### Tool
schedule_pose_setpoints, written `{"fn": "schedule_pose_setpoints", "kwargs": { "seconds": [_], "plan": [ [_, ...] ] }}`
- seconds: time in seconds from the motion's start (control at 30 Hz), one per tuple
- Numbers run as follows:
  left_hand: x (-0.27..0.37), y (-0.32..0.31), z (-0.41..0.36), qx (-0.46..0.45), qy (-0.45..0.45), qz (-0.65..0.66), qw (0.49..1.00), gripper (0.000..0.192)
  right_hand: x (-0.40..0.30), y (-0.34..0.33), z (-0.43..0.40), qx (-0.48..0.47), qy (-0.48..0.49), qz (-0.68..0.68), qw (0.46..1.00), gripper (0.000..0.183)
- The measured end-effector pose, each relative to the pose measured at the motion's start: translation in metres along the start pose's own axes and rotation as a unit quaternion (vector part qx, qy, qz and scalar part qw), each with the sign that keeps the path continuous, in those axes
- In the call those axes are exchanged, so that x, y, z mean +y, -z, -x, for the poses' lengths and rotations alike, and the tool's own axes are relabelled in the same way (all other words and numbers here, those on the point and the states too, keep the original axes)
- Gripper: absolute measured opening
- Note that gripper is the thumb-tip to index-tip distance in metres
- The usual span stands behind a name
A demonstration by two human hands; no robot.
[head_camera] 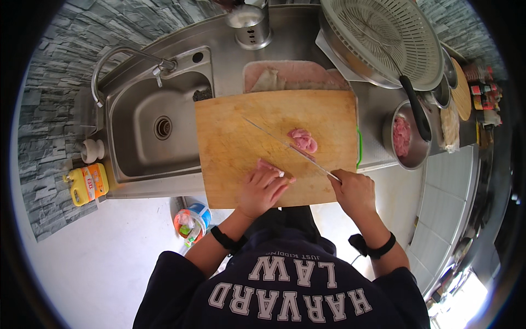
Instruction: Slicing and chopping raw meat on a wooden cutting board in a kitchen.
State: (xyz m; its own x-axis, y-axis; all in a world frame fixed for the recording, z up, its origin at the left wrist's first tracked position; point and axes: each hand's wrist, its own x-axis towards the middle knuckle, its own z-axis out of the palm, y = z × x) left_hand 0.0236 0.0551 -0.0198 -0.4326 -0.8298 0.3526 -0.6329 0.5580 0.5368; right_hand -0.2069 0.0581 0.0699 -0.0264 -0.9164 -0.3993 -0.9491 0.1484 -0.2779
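A wooden cutting board lies before me, overlapping the sink's right side. My right hand grips a kitchen knife by its handle, which is mostly hidden in the fist. The blade slants up and left across the board, its edge seen nearly end-on. Just beyond the blade is a small heap of sliced raw meat. My left hand rests on a larger piece of raw meat at the board's near side, fingers bent over it and covering part of it.
To the left is a steel sink with a faucet. Right of the board stands a steel bowl of meat. A large basin under a plastic colander fills the back right. A pink cloth lies behind the board; a waste bucket stands below.
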Motion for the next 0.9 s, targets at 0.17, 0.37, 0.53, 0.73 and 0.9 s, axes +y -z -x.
{"fn": "schedule_pose_setpoints", "kwargs": {
  "seconds": [0.17, 0.37, 0.53, 0.73, 0.9],
  "plan": [
    [0.004, -0.019, -0.015, -0.108, 0.005, -0.041, 0.993, 0.011, 0.009, 0.001, 0.023, 0.066, -0.028, -0.038, 0.997, 0.019],
    [0.004, -0.019, -0.048, -0.101, 0.081, 0.024, 0.991, 0.021, 0.018, 0.003, 0.035, 0.109, -0.053, -0.075, 0.990, 0.014],
    [-0.014, -0.018, -0.035, -0.060, 0.038, -0.013, 0.997, 0.030, 0.021, -0.004, 0.043, 0.101, -0.065, -0.069, 0.990, 0.011],
    [-0.026, 0.005, 0.008, -0.013, -0.017, 0.025, 0.999, 0.024, 0.003, -0.021, 0.045, 0.102, 0.074, -0.022, 0.992, 0.007],
    [-0.035, -0.007, 0.032, -0.064, -0.002, -0.047, 0.997, 0.028, -0.006, -0.027, 0.052, 0.037, 0.095, 0.037, 0.994, 0.010]
  ]
}}
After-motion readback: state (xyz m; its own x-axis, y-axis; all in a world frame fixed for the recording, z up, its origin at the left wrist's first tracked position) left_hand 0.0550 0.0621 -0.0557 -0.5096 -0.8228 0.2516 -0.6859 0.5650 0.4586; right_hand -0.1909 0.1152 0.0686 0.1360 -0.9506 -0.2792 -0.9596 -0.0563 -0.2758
